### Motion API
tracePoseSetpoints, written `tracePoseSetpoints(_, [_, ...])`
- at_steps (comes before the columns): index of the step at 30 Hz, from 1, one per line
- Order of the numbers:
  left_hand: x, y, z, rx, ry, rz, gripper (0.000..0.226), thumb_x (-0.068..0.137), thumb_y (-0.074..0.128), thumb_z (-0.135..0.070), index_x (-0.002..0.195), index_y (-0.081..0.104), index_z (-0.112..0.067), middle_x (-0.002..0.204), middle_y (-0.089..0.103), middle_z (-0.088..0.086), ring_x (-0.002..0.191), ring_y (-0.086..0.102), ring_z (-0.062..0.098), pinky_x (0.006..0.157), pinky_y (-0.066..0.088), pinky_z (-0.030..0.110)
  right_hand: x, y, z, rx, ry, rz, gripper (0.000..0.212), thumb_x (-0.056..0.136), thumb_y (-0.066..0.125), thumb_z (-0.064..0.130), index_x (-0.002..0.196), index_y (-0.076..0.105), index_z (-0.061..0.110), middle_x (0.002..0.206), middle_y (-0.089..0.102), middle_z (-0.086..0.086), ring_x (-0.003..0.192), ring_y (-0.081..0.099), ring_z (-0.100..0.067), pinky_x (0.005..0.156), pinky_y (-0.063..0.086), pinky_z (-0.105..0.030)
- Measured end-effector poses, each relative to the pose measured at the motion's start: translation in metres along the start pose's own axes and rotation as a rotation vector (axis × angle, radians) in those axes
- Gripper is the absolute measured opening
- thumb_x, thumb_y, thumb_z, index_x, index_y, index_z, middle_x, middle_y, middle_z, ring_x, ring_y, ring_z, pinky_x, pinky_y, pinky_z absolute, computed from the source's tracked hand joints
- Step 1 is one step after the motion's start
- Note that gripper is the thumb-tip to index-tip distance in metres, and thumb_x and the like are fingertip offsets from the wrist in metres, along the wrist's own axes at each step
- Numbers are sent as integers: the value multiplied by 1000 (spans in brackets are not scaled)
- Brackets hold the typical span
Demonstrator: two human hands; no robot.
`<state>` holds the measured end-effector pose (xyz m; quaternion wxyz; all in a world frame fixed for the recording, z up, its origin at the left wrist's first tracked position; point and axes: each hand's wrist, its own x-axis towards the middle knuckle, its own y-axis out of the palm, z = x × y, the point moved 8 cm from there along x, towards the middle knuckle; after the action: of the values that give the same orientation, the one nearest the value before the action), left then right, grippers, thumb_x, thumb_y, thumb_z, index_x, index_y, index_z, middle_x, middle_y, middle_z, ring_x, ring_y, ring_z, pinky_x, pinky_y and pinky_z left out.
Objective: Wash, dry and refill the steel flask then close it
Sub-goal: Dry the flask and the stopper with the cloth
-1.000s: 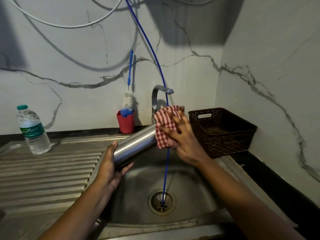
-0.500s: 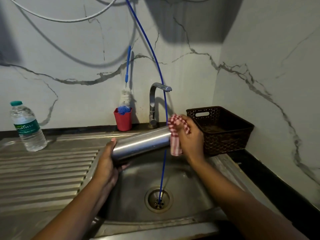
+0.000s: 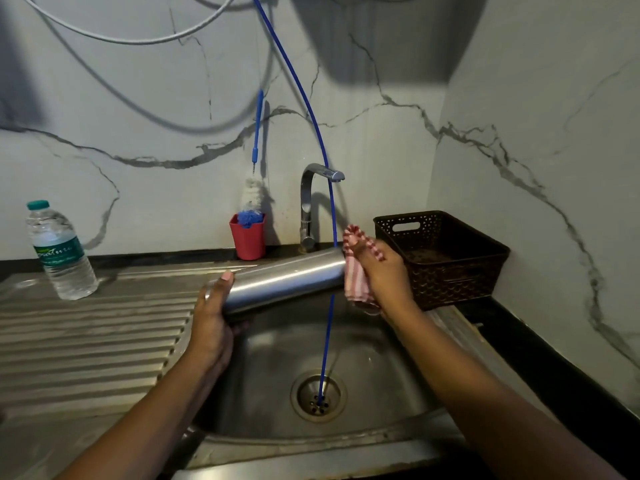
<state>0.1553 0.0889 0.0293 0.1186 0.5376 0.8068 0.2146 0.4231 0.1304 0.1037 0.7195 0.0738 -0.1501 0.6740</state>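
The steel flask [image 3: 284,280] lies almost level above the sink [image 3: 277,368], its far end pointing right. My left hand [image 3: 211,317] grips its near end, thumb on top. A red and white checked cloth [image 3: 356,271] is bunched over the flask's far end, and my right hand [image 3: 384,275] grips the cloth there. The flask's mouth is hidden by the cloth and hand. No lid is in view.
A plastic water bottle [image 3: 60,251] stands on the ribbed drainboard [image 3: 90,341] at left. A red cup [image 3: 248,239] holds a bottle brush by the tap [image 3: 311,206]. A brown basket [image 3: 440,254] sits right of the sink. A thin blue tube [image 3: 327,323] hangs into the drain.
The flask has tipped from steeply tilted to nearly level. My right hand with the cloth has slid from over the flask's upper part to its far end.
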Motion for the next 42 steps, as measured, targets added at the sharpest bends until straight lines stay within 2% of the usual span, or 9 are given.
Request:
tracePoseSetpoints(4, [0,-6,20,-74,-232,-37,43,83,61,-45,118,53,-21,108,62,10,91,62,20,49,55,31,-24,1,40,-236,-597,-43,59,77,68,44,126,54,16,112,59,2,98,54,1,78,42,-2])
tracePoseSetpoints(11, [-6,5,-14,124,110,28,94,50,77,-54,131,44,-18,127,52,13,106,57,23,85,51,53,1,-1,-23,268,284,35,30,81,67,41,89,67,12,74,68,-1,65,64,-12,60,50,-21])
tracePoseSetpoints(16, [-6,6,3,3,-36,11,67,69,72,-49,123,49,-17,121,55,13,97,59,19,58,54,33,-8,5,-20,506,163,-110,56,72,67,40,120,55,16,101,67,0,89,64,-14,70,50,-23])
tracePoseSetpoints(20, [-20,19,25,-87,-276,36,29,84,62,-39,103,55,-18,110,57,13,98,59,26,56,58,37,-15,26,-16,743,109,-74,95,53,80,48,136,36,33,116,59,4,100,60,-12,76,51,-28])
tracePoseSetpoints(26, [-40,32,35,-29,-456,93,44,76,66,-43,104,58,-10,106,58,22,91,60,35,63,58,46,-12,32,-16,775,98,15,140,19,91,54,142,27,32,122,57,0,113,56,-20,93,48,-43])
tracePoseSetpoints(33, [-46,38,35,-16,-477,178,65,60,76,-47,111,59,-11,105,62,22,91,64,38,66,58,49,-17,41,-14,731,148,45,112,47,89,31,142,29,28,124,57,-7,111,58,-26,99,44,-51])
tracePoseSetpoints(37, [-55,44,35,81,-503,310,59,63,73,-43,111,63,-10,95,68,20,96,63,38,73,55,51,-9,28,-2,713,91,44,104,45,82,24,137,35,25,112,61,-4,99,64,-21,77,56,-37])
tracePoseSetpoints(39, [-54,42,35,204,-493,356,75,51,85,-52,113,65,-14,106,66,19,103,61,37,81,54,51,-7,22,-2,663,91,37,107,41,80,31,138,34,22,111,61,-3,97,63,-20,76,55,-35])
tracePoseSetpoints(42, [-46,39,15,539,-327,382,65,67,64,-63,114,63,-18,110,67,12,100,62,27,87,48,41,-9,14,-4,516,63,52,101,49,83,24,137,34,20,113,60,-3,98,62,-18,73,54,-31])
